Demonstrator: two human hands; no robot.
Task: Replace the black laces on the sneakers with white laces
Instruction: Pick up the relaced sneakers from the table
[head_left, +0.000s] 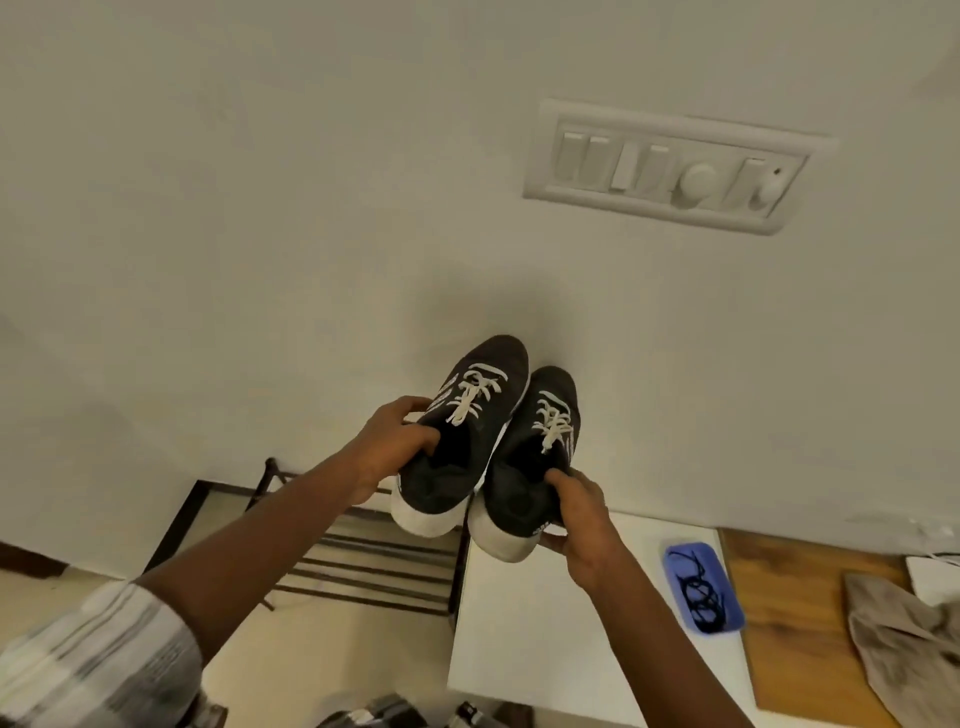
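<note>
Gripping left sneaker by collar, left hand curled | gripping right sneaker at heel, right hand curled | held aloft, touching, white laces threaded | black laces in tray on table | rack below left

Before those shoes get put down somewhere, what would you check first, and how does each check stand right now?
1. White flat laces threaded in the dark fabric left sneaker and right sneaker: ok.
2. Left hand grips the left sneaker's collar: ok.
3. Right hand grips the right sneaker's heel: ok.
4. Black laces lie in the blue plastic tray on the white table, out of the shoes: ok.
5. Lace ends knotted: cannot tell.
6. Dark metal slatted rack sits below the left sneaker: ok.
</note>
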